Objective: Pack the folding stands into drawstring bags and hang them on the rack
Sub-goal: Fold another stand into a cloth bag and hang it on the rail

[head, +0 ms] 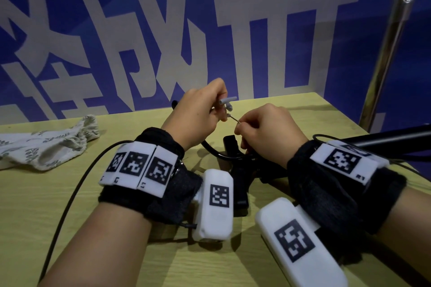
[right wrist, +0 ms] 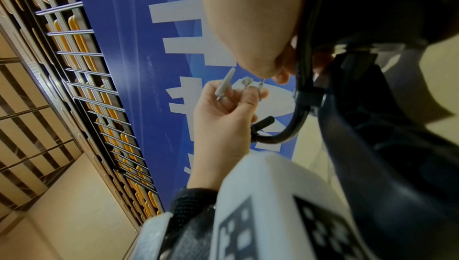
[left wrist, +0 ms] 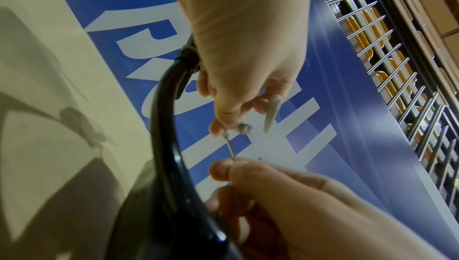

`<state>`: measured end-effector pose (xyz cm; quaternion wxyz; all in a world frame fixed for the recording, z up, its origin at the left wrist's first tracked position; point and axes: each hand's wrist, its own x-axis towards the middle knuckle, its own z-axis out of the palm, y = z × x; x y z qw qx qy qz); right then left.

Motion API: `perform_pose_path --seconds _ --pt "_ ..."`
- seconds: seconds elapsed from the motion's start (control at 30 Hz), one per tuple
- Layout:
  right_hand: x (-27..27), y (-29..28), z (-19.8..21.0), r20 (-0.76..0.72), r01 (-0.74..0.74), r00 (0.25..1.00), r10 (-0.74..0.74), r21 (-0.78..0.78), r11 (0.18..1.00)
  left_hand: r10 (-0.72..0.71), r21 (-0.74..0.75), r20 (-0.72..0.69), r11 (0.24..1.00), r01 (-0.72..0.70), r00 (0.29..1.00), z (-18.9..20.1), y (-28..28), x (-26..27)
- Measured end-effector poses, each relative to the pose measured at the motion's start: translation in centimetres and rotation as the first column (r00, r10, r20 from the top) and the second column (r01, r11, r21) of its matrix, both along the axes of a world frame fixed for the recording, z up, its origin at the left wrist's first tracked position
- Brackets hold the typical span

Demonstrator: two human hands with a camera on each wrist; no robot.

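Above the table, my left hand (head: pixel 221 109) pinches a small wire folding stand by its white-capped legs (head: pixel 229 100). My right hand (head: pixel 239 127) pinches the stand's thin metal rod (head: pixel 233 119) just below. In the left wrist view the rod (left wrist: pixel 231 149) runs between the left hand (left wrist: pixel 231 127) and the right hand (left wrist: pixel 223 168), beside a white cap (left wrist: pixel 270 113). The right wrist view shows the caps (right wrist: pixel 224 83) in the left hand (right wrist: pixel 246 91). A floral drawstring bag (head: pixel 46 144) lies flat at the table's far left.
A black stand with a curved arm (head: pixel 235 165) lies on the wooden table (head: pixel 46 193) under both hands; its arm (left wrist: pixel 164 127) passes close by my left palm. A chrome pole (head: pixel 391 37) rises at the right. A blue banner wall stands behind.
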<state>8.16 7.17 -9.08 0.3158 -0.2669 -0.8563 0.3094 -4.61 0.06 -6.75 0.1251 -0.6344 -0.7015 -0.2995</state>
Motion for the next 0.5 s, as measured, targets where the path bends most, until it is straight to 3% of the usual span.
perform_pose_path --seconds 0.3,0.5 --pt "0.18 -0.12 0.12 -0.01 0.006 1.0 -0.006 -0.019 1.0 -0.049 -0.017 -0.147 0.999 0.047 0.988 0.55 -0.17 0.63" --pt "0.09 -0.02 0.03 0.005 -0.004 1.0 0.005 -0.043 0.999 -0.084 -0.041 -0.145 0.996 0.079 0.986 0.5 0.03 0.83"
